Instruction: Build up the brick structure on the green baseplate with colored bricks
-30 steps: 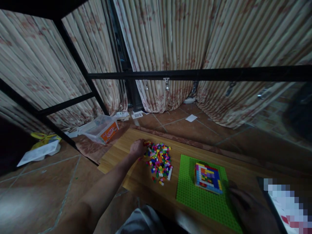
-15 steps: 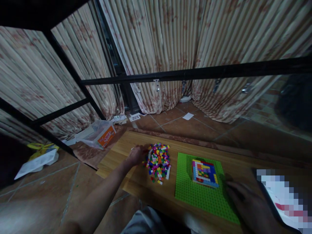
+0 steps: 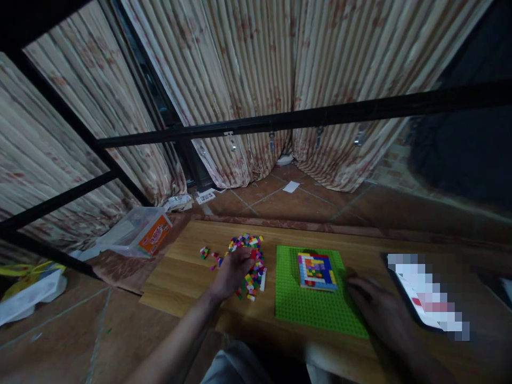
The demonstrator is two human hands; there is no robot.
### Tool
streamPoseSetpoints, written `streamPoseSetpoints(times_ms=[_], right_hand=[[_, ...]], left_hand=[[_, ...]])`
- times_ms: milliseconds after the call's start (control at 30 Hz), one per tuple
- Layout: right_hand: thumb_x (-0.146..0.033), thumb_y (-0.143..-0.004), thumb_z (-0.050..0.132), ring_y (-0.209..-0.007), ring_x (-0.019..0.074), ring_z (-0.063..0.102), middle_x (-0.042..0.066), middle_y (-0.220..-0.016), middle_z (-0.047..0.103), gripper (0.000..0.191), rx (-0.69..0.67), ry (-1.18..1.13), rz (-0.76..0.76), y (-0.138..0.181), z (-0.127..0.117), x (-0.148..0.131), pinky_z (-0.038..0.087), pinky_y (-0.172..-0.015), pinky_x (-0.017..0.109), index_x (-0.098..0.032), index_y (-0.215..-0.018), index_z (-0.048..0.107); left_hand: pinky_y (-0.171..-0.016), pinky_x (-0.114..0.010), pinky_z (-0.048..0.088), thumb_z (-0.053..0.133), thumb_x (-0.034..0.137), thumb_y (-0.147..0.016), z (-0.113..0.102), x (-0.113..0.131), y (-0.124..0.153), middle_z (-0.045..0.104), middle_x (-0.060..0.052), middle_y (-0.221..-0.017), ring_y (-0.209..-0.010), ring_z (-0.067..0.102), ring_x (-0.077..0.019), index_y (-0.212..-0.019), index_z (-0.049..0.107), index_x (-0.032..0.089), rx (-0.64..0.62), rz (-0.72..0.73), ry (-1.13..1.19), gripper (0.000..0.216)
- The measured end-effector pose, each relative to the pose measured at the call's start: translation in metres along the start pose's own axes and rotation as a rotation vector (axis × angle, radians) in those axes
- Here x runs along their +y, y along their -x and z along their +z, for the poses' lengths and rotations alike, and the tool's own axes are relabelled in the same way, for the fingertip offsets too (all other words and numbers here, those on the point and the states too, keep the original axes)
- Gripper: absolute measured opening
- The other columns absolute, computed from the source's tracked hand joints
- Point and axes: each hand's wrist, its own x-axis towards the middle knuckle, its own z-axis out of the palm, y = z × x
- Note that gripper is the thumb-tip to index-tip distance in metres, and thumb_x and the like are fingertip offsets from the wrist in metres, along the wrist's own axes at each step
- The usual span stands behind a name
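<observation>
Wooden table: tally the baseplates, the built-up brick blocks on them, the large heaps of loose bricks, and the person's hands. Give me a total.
Green baseplate: 1
Brick block: 1
Large heap of loose bricks: 1
Left hand and right hand: 2
Total: 5

The table's (image 3: 170, 288) left end lies bare; a narrow lane parts the brick pile (image 3: 253, 278) from the green baseplate (image 3: 304, 306). The left hand (image 3: 232, 271) blocks the pile, a raised brick build (image 3: 317, 271) the baseplate's far half, the right hand (image 3: 376, 304) its right edge.
</observation>
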Motion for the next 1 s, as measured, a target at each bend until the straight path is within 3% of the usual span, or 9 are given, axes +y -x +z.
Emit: streamPoseSetpoints(times_ms=[100, 233, 533, 733, 1000], right_hand=[[-0.038, -0.089, 0.046, -0.087, 0.0219, 0.068, 0.004, -0.102, 0.068, 0.026, -0.015, -0.033, -0.005, -0.001, -0.002, -0.008, 0.055, -0.076, 0.036, -0.026, -0.098, 0.067], [-0.03, -0.09, 0.045, -0.085, 0.0196, 0.067, 0.005, -0.098, 0.068, 0.023, -0.014, -0.07, -0.008, -0.003, -0.006, -0.015, 0.054, -0.076, 0.034, -0.024, -0.095, 0.066], [-0.024, -0.089, 0.047, -0.084, 0.0197, 0.066, 0.006, -0.096, 0.066, 0.02, -0.031, -0.083, -0.039, -0.006, -0.007, -0.015, 0.052, -0.075, 0.034, -0.023, -0.093, 0.067], [-0.024, -0.09, 0.046, -0.084, 0.0205, 0.066, 0.007, -0.097, 0.066, 0.021, -0.051, -0.077, -0.031, -0.007, -0.009, -0.016, 0.052, -0.076, 0.035, -0.021, -0.095, 0.067], [-0.025, -0.09, 0.046, -0.084, 0.0211, 0.065, 0.008, -0.097, 0.067, 0.023, -0.06, -0.067, -0.024, -0.008, -0.011, -0.017, 0.051, -0.077, 0.035, -0.019, -0.096, 0.067]], left_hand=[[-0.079, -0.031, 0.052, 0.062, 0.031, -0.077, 0.022, 0.012, 0.0, 0.072, -0.005, -0.089, -0.085, 0.066, -0.0186, -0.101, 0.066, 0.014, -0.074, -0.058, 0.206, 0.03], [-0.076, -0.031, 0.052, 0.064, 0.034, -0.075, 0.045, 0.027, -0.001, 0.072, -0.006, -0.086, -0.082, 0.066, -0.0188, -0.095, 0.067, 0.014, -0.117, -0.078, 0.213, 0.028], [-0.073, -0.026, 0.052, 0.055, 0.017, -0.079, 0.091, 0.041, -0.013, 0.072, -0.003, -0.082, -0.075, 0.065, -0.0144, -0.092, 0.069, 0.015, -0.153, 0.07, 0.069, 0.019], [-0.083, -0.028, 0.053, 0.054, 0.021, -0.084, 0.106, 0.041, -0.025, 0.073, -0.004, -0.101, -0.09, 0.067, -0.0165, -0.101, 0.071, 0.019, -0.259, 0.198, -0.13, 0.024], [-0.079, -0.026, 0.053, 0.054, 0.015, -0.083, 0.121, 0.05, -0.034, 0.075, -0.001, -0.091, -0.084, 0.068, -0.016, -0.099, 0.073, 0.022, -0.347, 0.304, -0.392, 0.025]])
